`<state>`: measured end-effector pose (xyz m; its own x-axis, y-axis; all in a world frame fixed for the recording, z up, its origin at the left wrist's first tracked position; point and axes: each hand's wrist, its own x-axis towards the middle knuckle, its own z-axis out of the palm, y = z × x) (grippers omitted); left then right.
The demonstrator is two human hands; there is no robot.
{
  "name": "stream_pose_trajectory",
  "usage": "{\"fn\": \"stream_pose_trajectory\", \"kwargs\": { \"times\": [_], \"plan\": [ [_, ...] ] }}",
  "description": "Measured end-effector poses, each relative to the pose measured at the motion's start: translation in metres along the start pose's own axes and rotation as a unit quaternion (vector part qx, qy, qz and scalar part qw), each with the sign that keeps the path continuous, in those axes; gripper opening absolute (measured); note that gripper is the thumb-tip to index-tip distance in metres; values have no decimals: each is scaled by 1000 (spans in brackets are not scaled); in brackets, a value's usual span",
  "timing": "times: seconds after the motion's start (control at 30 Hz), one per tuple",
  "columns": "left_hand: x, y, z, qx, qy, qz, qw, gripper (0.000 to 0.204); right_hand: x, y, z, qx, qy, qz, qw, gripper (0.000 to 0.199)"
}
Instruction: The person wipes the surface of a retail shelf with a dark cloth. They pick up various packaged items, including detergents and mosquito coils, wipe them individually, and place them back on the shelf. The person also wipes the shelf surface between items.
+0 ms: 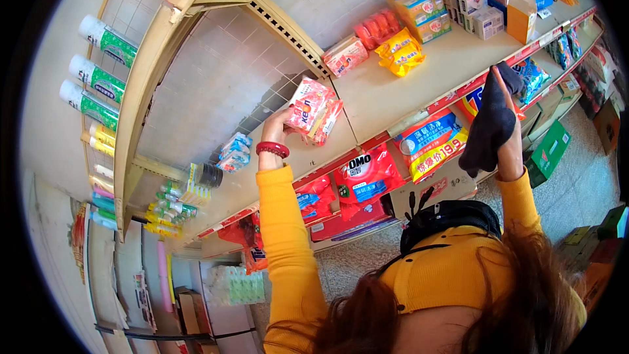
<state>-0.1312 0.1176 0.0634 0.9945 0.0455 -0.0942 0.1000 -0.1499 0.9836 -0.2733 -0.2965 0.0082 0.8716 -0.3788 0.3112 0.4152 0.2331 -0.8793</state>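
Observation:
My left hand [278, 126] reaches up to the cream shelf board [386, 92] and grips a stack of pink and white soap packs [313, 110], lifted at the shelf's near edge. A red bead bracelet [272, 149] circles that wrist. My right hand [504, 108] is raised at the shelf's red front strip [452, 98], farther right, and holds a dark cloth [490, 128] that hangs down from it. Both arms wear yellow sleeves.
Farther along the shelf lie a pink soap pack [345, 56], red packs [378, 28], yellow packs [401, 52] and boxed goods [452, 0]. Red and blue detergent bags [367, 174] fill the shelf below. Green-capped tubes [98, 82] hang at left. Cardboard boxes [547, 151] stand on the floor.

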Motion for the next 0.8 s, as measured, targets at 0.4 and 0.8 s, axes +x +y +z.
{"fn": "stream_pose_trajectory", "kwargs": {
  "times": [0.4, 0.8],
  "plan": [
    [82, 60, 91, 537, 54, 245, 805, 41, 7, 23, -3, 219, 33, -15, 975, 50],
    [163, -49, 198, 653, 304, 187, 667, 39, -5, -14, -38, -63, 89, -50, 993, 9]
  ]
}}
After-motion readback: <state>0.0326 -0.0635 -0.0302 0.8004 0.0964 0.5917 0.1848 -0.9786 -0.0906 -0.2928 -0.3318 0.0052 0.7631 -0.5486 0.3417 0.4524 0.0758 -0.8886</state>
